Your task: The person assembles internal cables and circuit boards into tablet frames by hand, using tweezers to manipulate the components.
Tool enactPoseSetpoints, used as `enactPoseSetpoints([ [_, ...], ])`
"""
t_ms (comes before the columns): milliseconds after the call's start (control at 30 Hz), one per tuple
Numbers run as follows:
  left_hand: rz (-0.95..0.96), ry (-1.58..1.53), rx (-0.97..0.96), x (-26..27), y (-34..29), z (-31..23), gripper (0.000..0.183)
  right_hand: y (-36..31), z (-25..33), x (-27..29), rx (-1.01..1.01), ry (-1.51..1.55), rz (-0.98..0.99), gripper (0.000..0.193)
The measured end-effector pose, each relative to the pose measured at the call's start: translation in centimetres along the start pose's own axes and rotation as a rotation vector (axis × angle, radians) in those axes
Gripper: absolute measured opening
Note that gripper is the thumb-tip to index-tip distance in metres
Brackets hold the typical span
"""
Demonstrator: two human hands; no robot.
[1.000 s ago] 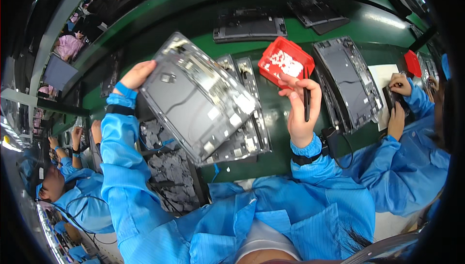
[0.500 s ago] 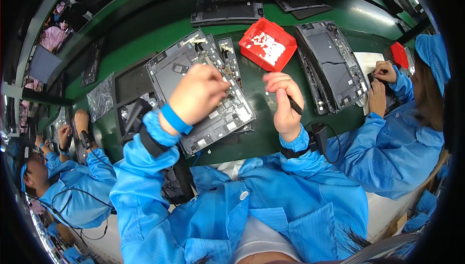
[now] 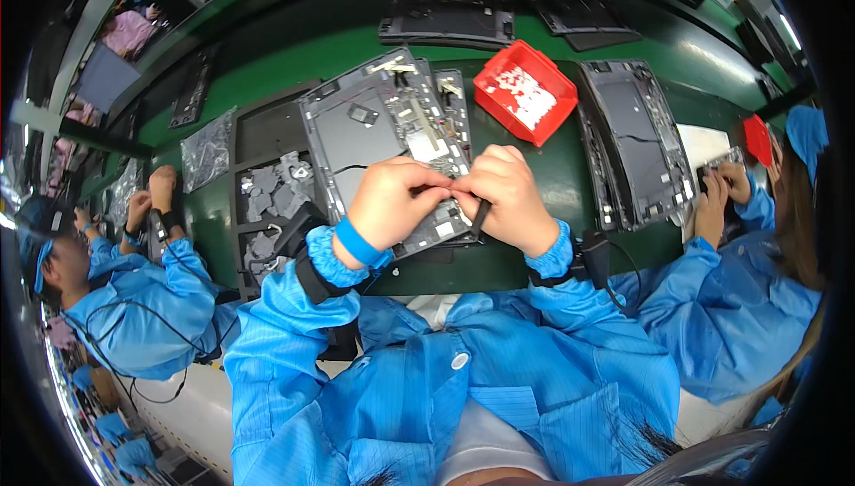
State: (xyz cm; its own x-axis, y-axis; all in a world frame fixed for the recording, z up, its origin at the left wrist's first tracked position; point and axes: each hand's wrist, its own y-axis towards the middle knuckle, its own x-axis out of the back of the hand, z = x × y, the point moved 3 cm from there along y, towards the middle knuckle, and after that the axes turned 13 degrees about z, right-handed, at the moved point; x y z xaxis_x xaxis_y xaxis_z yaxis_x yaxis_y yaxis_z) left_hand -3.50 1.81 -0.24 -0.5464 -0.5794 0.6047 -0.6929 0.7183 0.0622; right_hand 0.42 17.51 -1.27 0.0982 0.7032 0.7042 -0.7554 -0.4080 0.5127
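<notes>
A dark grey flat device housing [image 3: 352, 143] with an exposed circuit board lies tilted in front of me, on top of similar housings. My left hand [image 3: 392, 203] is over its near part, thumb and forefinger pinched together. Whatever sits in that pinch is too small to make out. Close against it, my right hand [image 3: 509, 196] has its fingers curled, and the fingertips of both hands meet above the housing's right edge. A slim black stick-like tool [image 3: 481, 217] juts down from the right hand's grip; its kind cannot be told.
A red bin [image 3: 554, 121] with small white pieces stands beyond my right hand. Stacked housings [image 3: 637, 143] lie right of it; others [image 3: 450, 18] lie at the back. A black compartment tray [image 3: 267, 130] holds grey scraps at left. Co-workers sit on both sides.
My right hand has moved left and down to the housing, meeting my left hand, which moved lower. The view has shifted, so the bench things appear further right.
</notes>
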Motion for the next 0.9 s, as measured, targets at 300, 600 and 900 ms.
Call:
enactPoseSetpoints([
  [300,-0.026,0.070,-0.121,-0.3,0.5,0.2,0.016,1.4,-0.5,0.7,0.102,0.046,0.119,0.014],
  [600,-0.050,-0.010,-0.083,-0.6,0.4,0.1,0.010,1.5,-5.1,3.4,-0.200,-0.150,-0.126,0.014],
  [900,-0.077,0.204,-0.198,0.0,0.2,-0.9,0.009,-0.9,-8.3,5.0,-0.451,0.224,-0.414,0.014],
])
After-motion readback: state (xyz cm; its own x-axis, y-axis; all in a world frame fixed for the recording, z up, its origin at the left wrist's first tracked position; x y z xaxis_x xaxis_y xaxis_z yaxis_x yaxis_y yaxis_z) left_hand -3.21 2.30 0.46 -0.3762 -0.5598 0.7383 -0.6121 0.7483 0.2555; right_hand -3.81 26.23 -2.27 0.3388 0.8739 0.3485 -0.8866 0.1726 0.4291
